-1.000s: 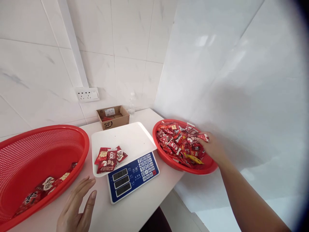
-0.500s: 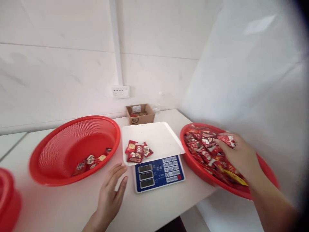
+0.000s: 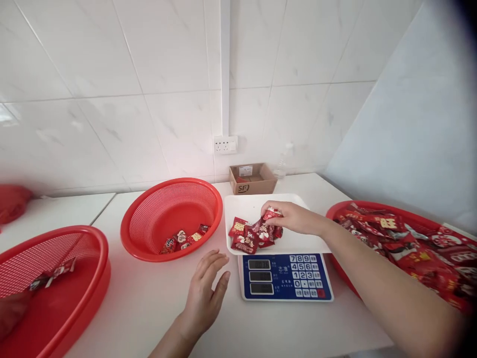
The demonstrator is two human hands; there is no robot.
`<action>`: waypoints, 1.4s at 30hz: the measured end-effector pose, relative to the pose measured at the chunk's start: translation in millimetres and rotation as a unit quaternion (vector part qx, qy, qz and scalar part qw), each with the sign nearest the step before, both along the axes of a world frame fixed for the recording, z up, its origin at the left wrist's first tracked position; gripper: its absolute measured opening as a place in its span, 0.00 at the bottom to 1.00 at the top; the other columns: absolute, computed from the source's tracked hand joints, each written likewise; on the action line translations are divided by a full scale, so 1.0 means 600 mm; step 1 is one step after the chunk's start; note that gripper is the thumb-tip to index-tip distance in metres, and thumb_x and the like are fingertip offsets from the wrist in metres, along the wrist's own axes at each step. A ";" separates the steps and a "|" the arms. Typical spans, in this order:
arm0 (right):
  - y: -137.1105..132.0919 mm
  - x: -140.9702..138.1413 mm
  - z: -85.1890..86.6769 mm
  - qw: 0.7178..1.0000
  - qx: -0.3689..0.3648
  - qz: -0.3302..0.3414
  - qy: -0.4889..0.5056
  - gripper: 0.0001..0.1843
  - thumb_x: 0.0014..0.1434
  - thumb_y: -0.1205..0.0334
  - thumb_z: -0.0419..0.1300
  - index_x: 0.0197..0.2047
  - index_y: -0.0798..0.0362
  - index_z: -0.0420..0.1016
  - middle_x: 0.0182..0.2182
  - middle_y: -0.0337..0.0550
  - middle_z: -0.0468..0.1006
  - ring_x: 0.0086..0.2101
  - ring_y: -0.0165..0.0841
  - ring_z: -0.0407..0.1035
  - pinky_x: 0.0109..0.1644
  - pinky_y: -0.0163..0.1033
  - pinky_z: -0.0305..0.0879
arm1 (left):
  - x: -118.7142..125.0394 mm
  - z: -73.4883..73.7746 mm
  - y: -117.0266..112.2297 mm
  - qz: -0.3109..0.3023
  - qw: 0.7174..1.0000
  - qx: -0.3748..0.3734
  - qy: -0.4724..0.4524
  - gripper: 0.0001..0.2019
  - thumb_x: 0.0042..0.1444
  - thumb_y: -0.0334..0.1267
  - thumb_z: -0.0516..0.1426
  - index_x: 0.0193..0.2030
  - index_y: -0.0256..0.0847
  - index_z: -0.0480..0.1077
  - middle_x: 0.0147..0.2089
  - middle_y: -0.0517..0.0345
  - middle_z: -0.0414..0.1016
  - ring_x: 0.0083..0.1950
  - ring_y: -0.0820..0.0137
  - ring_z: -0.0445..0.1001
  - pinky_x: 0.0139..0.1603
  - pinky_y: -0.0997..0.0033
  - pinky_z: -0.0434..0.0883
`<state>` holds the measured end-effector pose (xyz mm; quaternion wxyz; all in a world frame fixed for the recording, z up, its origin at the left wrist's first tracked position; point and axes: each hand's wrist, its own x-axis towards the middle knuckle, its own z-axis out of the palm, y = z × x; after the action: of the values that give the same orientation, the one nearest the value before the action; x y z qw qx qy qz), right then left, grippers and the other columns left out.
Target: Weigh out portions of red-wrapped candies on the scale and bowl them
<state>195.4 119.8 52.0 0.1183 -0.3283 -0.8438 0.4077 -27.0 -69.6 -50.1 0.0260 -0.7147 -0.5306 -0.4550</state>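
My right hand (image 3: 288,219) reaches over the white pan (image 3: 246,206) of a blue-faced electronic scale (image 3: 285,276), its fingers pinched on a red candy packet (image 3: 271,215). Right under it several red packets (image 3: 248,236) lie in a small heap on the pan. My left hand (image 3: 206,293) rests flat and open on the white counter, just left of the scale. At the right, a red basket (image 3: 406,238) is piled with many red packets.
A red mesh basket (image 3: 173,219) with a few packets sits left of the scale, another red basket (image 3: 48,283) at the near left. A small cardboard box (image 3: 251,179) and a clear bottle (image 3: 283,161) stand by the tiled wall under a socket (image 3: 225,144).
My right hand left the full basket on the right and carried a packet over to the scale pan. The view swung left. My left hand stayed flat on the counter.
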 end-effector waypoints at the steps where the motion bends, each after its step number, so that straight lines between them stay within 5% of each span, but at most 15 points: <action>1: 0.008 -0.002 -0.001 0.999 -0.013 0.021 -0.020 0.12 0.54 0.55 0.57 0.41 0.50 0.70 0.33 0.38 0.76 0.34 0.35 0.71 0.38 0.39 0.66 | 0.003 0.002 0.005 -0.007 1.000 -0.007 0.005 0.12 0.62 0.33 0.52 0.52 0.42 0.66 0.49 0.49 0.75 0.56 0.62 0.71 0.53 0.58 0.72; 11: 0.027 -0.016 -0.020 0.995 0.073 0.018 -0.062 0.26 0.50 0.59 0.59 0.54 0.51 0.71 0.54 0.45 0.71 0.54 0.41 0.63 0.60 0.43 0.55 | 0.074 0.045 0.099 -0.089 0.971 -0.155 0.155 0.27 0.61 0.49 0.54 0.64 0.42 0.58 0.67 0.45 0.58 0.70 0.47 0.47 0.64 0.38 0.56; 22: 0.036 0.030 -0.021 0.982 0.110 -0.146 -0.056 0.23 0.53 0.59 0.57 0.53 0.52 0.69 0.52 0.46 0.73 0.50 0.40 0.68 0.56 0.43 0.60 | 0.088 0.049 0.101 -0.060 0.957 -0.187 0.214 0.27 0.60 0.50 0.54 0.63 0.41 0.59 0.68 0.45 0.57 0.70 0.46 0.49 0.63 0.34 0.52; 34: 0.026 0.002 -0.038 0.986 0.071 -0.039 -0.146 0.33 0.47 0.65 0.63 0.58 0.51 0.68 0.58 0.46 0.69 0.56 0.42 0.63 0.60 0.44 0.58 | 0.091 0.039 0.102 -0.051 0.961 -0.168 0.213 0.26 0.59 0.47 0.56 0.62 0.41 0.61 0.66 0.41 0.59 0.68 0.48 0.53 0.63 0.38 0.55; 42: 0.022 0.012 -0.035 0.986 0.071 -0.036 -0.143 0.24 0.46 0.65 0.62 0.49 0.51 0.73 0.48 0.45 0.76 0.48 0.42 0.69 0.53 0.43 0.63 | 0.088 0.041 0.104 -0.065 0.964 -0.172 0.192 0.22 0.59 0.44 0.57 0.57 0.38 0.64 0.62 0.42 0.64 0.66 0.49 0.57 0.64 0.39 0.55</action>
<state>202.7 132.8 31.1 0.0335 -0.4040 -0.8666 0.2911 25.6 -7.4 -25.5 -0.0256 -0.8149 -0.5388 -0.2120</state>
